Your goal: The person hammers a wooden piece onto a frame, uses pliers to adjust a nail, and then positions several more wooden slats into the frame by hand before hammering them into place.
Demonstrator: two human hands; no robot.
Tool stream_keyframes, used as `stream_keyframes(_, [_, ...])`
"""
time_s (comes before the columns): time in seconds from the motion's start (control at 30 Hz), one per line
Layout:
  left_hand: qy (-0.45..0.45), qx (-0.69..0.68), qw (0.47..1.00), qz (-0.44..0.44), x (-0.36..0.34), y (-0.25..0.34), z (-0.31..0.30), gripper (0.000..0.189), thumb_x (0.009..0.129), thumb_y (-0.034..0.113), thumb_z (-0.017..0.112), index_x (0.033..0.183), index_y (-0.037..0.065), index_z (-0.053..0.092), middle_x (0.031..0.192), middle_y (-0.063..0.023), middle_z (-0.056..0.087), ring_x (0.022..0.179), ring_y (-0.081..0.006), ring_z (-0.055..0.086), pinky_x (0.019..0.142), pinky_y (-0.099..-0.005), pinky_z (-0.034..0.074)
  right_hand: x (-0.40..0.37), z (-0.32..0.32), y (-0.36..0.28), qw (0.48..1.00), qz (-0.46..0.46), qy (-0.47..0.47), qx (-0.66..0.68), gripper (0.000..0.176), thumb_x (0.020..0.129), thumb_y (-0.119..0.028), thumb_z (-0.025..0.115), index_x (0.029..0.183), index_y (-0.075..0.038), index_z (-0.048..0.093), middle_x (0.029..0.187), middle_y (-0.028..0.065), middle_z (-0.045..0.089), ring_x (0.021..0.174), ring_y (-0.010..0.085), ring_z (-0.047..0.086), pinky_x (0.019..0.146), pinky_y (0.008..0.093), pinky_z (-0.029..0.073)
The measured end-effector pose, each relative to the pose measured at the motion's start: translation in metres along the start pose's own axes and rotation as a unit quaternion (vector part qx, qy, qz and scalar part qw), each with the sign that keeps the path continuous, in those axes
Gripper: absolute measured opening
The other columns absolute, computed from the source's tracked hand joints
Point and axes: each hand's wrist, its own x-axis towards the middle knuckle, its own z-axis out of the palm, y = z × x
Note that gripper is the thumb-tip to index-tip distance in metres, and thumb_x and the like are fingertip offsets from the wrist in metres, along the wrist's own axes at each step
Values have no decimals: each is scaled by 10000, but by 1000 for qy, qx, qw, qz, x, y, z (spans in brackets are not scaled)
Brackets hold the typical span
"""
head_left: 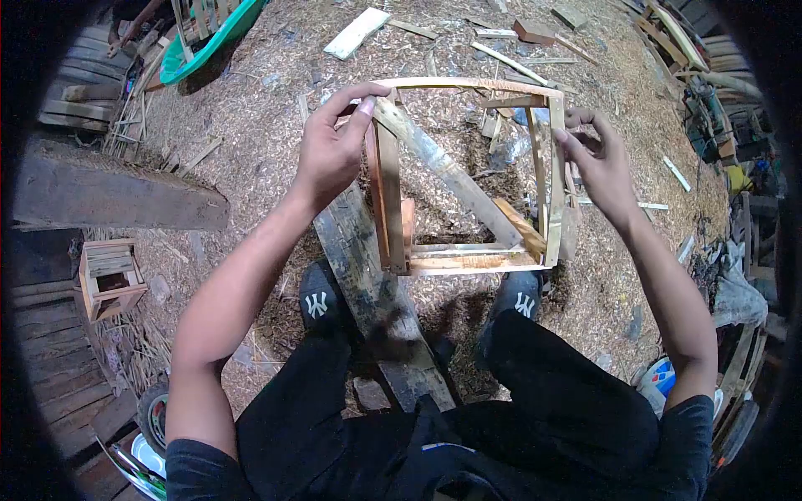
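Observation:
A box-like wooden frame [555, 192] made of thin strips is held up in front of me, above the ground. A diagonal wooden slat [455, 179] crosses its face from the upper left corner to the lower right. My left hand [330, 154] is closed at that upper left corner, its thumb pressed on the slat's top end and its fingers behind. On the opposite side my right hand [603, 167] grips the right upright near its top, thumb in front, other fingers curled and partly hidden. The frame's lower edge is free of both hands.
A worn plank [368, 275] slopes between my feet. A thick beam [125, 196] juts in from the left, above a small wooden crate [113, 284]. A green tub [205, 58] stands at upper left. Wood offcuts [357, 33] lie on the shavings-covered ground [251, 108].

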Motion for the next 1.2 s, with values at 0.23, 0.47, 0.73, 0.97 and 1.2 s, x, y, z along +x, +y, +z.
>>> stream_keyframes(0.23, [18, -16, 999, -24, 0, 2, 3, 212, 1053, 102, 507, 1190, 36, 655, 1048, -32, 674, 960, -90, 611, 879, -256, 486, -45, 29, -27, 932, -131, -81, -327, 890, 698, -563, 866, 1380, -153, 469, 1582, 266, 78, 1442, 470, 315, 1111, 608, 433])
stream_keyframes(0.47, [27, -27, 999, -36, -1, 7, 4, 198, 1049, 98, 504, 1183, 31, 635, 1046, -30, 655, 966, -93, 598, 886, -259, 483, -40, 28, -14, 907, -182, -114, -362, 867, 724, -474, 869, 1431, -210, 443, 1624, 271, -6, 1493, 521, 156, 1183, 621, 321])
stream_keyframes(0.73, [13, -33, 999, -20, 0, -7, -3, 180, 1043, 97, 482, 1178, 38, 585, 1077, -60, 630, 1027, -123, 583, 936, -288, 469, -32, 19, -5, 929, -224, -60, -288, 289, 890, -143, 754, 1107, -55, 585, 1593, 219, 192, 1320, 412, 514, 1048, 486, 520])
stream_keyframes(0.97, [-14, -70, 997, -24, 1, -20, -11, 182, 1027, 101, 487, 1177, 57, 580, 1139, -59, 613, 1107, -145, 556, 1007, -317, 438, -19, 14, 1, 974, -173, -11, -144, 198, 901, -74, 726, 1013, 5, 584, 1483, 180, 382, 1132, 293, 653, 916, 369, 607])
stream_keyframes(1.2, [-23, -32, 999, -21, 0, -17, -12, 189, 1023, 111, 498, 1188, 54, 572, 1168, -58, 608, 1124, -145, 550, 1021, -323, 433, -20, 26, -3, 960, -169, 57, -218, 480, 940, -92, 685, 1372, -30, 486, 1450, 204, 408, 1223, 330, 601, 919, 374, 623])
